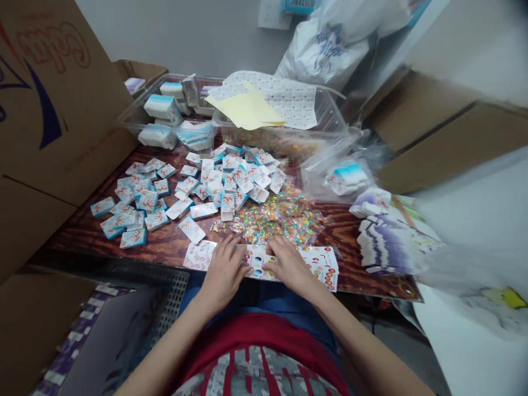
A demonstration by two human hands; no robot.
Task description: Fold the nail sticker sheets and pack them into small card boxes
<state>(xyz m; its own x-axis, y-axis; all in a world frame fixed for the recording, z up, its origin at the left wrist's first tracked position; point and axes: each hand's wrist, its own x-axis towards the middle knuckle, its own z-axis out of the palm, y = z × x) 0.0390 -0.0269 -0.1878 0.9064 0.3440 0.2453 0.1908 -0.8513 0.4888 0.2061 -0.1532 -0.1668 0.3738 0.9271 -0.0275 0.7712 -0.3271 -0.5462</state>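
Note:
Both my hands are at the near edge of the table, on a printed sticker sheet with small colourful pictures. My left hand grips it from the left, its fingers bent over the far edge and its thumb on the near part. On the sheet's right part, my right hand holds on with curled fingers and thumb. More printed sheets lie fanned beside and beneath my right hand, and another sheet shows left of my left hand. Just beyond lies a heap of small clear packets with colourful contents.
Small blue-and-white boxes are piled on the table's left and middle. Clear plastic bins stand behind, with yellow paper on top. Purple-and-white flat cartons lie right. A large cardboard box walls the left side.

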